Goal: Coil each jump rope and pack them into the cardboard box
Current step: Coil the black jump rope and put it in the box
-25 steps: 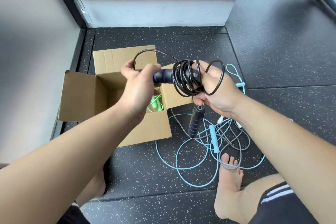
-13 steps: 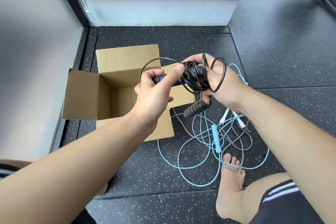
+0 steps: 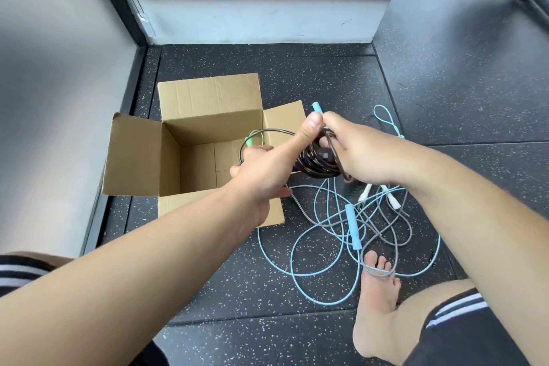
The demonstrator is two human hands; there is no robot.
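Speckled floor (image 3: 252, 291), coiled black rope (image 3: 315, 162) between left hand (image 3: 267, 169) and right hand (image 3: 359, 151)

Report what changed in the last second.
The left hand and right hand lowered the black rope coil beside the cardboard box. The left thumb now presses its top, and the dangling handle is half hidden behind the right hand. Box, green rope, blue rope: unmoved.

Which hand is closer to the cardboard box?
Left. The left hand is at the box's right edge; the right hand is further right, gripping the black rope.
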